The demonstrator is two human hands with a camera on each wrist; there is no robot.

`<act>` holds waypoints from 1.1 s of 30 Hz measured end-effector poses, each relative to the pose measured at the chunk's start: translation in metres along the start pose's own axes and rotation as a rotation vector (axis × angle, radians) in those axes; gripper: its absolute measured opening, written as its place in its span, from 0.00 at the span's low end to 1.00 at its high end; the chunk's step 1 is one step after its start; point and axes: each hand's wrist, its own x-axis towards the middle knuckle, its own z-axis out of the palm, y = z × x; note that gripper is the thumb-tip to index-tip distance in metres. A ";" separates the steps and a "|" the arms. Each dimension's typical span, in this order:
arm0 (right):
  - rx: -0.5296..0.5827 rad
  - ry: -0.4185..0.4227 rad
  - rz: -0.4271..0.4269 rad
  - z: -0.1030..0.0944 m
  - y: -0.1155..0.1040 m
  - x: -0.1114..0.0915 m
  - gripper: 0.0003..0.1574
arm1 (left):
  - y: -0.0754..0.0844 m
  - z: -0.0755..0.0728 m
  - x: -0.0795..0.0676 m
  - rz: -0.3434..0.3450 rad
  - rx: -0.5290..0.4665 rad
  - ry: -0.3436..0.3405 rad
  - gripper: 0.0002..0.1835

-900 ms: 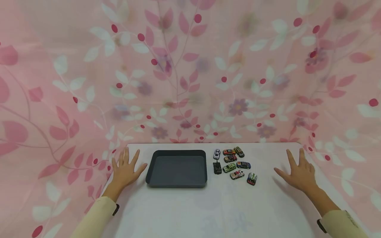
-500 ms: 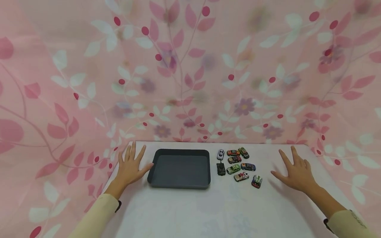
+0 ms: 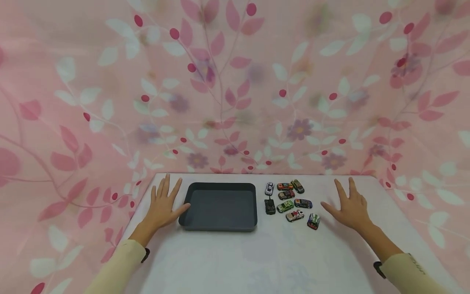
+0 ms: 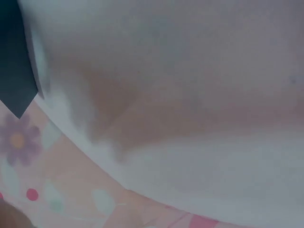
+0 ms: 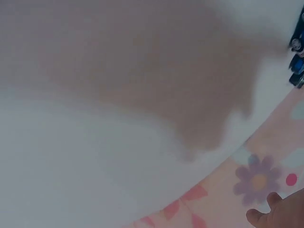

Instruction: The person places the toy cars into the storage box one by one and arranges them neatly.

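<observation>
My left hand (image 3: pixel 161 208) is spread with straight fingers beside a dark grey rectangular tray (image 3: pixel 220 209). Its thumb tip overlaps the tray's left rim in the head view; whether they touch I cannot tell. To the right of the cars, my right hand (image 3: pixel 350 210) hovers with fingers apart and holds nothing. Between tray and right hand lie several toy cars, among them a silver one (image 3: pixel 269 188), a green one (image 3: pixel 285 206), a blue one (image 3: pixel 303 203) and a multicoloured one (image 3: pixel 313 221) nearest that hand. A black toy tank (image 3: pixel 269 206) lies closest to the tray.
A white-covered table (image 3: pixel 235 261) carries everything. Behind and at both sides hangs a pink leaf-patterned cloth (image 3: pixel 235 102). The left wrist view catches a tray corner (image 4: pixel 14 57); hand shadows fall on the white surface in both wrist views.
My right hand has moved left, closer to the cars. My left hand has shifted slightly right, so its thumb now overlaps the tray's edge. Tray and cars keep their arrangement.
</observation>
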 end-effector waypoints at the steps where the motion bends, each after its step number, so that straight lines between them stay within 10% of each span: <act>1: 0.015 -0.001 0.006 0.004 -0.007 0.003 0.63 | 0.002 0.000 0.001 0.026 -0.005 0.015 0.50; 14: -0.019 -0.062 -0.165 0.051 -0.083 0.028 0.61 | 0.005 0.011 -0.014 0.057 0.002 -0.147 0.50; 33: 0.121 -0.083 -0.135 0.079 -0.134 0.030 0.64 | 0.021 0.023 -0.013 0.008 -0.101 -0.288 0.57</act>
